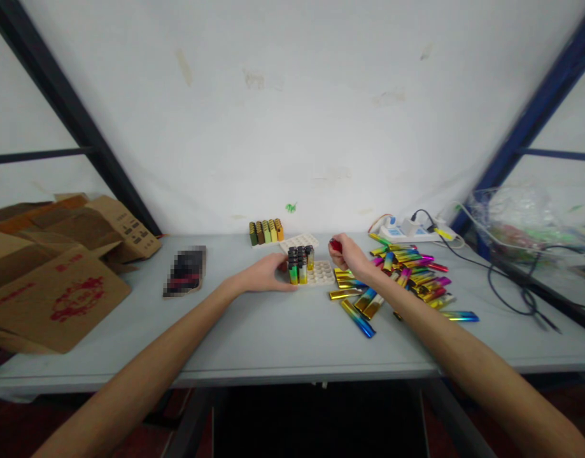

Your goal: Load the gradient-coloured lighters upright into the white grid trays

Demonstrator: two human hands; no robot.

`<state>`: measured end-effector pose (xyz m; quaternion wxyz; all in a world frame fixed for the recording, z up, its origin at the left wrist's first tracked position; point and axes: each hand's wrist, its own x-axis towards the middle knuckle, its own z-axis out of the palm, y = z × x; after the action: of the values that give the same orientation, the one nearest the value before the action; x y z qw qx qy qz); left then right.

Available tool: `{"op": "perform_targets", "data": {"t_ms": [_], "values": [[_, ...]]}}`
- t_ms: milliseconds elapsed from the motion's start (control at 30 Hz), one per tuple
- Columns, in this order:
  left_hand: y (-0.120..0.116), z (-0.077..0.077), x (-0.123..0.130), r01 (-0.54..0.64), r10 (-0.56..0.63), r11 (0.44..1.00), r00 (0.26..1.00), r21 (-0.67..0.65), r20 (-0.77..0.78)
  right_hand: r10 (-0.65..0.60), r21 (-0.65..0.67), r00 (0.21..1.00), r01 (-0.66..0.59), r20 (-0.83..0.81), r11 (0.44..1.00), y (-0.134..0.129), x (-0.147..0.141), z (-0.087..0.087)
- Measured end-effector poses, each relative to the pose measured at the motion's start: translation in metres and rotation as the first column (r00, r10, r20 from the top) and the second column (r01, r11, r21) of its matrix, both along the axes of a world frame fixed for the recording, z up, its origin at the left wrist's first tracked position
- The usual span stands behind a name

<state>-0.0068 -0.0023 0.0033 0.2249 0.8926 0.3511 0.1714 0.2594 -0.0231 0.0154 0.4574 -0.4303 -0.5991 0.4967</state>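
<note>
A white tray (322, 273) with round holes lies on the table, its left part filled with upright, black-topped lighters (298, 266) in shiny green, gold and silver. Around the left end of this group curves my left hand (269, 273), thumb at the front and fingers behind, steadying tray and lighters. My right hand (345, 251) is closed above the tray's right end, and a red lighter (336, 245) shows between its fingers. To the right, under my forearm, is a loose heap of shiny lighters (363, 326) in gold, blue, pink and red.
Behind the tray lie another white tray (299, 242) and a block of upright green-to-orange lighters (266, 232). Cardboard boxes (63, 286) and a blurred-out dark item (184, 272) occupy the left. A power strip (404, 230), cables (516, 305) and a plastic bag (526, 222) are on the right.
</note>
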Motion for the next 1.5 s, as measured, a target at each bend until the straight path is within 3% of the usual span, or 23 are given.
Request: {"op": "perform_targets", "data": {"t_ms": [267,567,1167,1433,1500], "values": [[0.0022,-0.0024,-0.0003,0.008,-0.008,1.000,1.000,0.012,-0.007,-0.009,-0.014,1.000,0.009,0.017,1.000,-0.0005,-0.0027,-0.0023],[0.0013,-0.0026,-0.0005,-0.007,0.007,1.000,1.000,-0.010,0.016,-0.092,0.067,0.987,0.084,0.131,0.994,0.0013,0.0008,-0.0029],[0.0011,-0.0008,0.0002,-0.008,0.008,1.000,1.000,0.025,-0.015,-0.046,0.015,0.997,0.045,0.057,0.999,-0.0015,-0.0018,-0.0019],[0.0030,-0.0035,-0.0001,-0.007,0.007,1.000,1.000,0.029,-0.020,-0.058,0.027,0.997,0.057,0.044,0.998,0.0051,0.0018,-0.0061],[0.0034,-0.0037,0.0000,-0.003,0.003,1.000,1.000,0.027,-0.015,-0.045,0.087,0.999,0.043,0.019,0.995,0.0056,0.0023,-0.0062]]}}
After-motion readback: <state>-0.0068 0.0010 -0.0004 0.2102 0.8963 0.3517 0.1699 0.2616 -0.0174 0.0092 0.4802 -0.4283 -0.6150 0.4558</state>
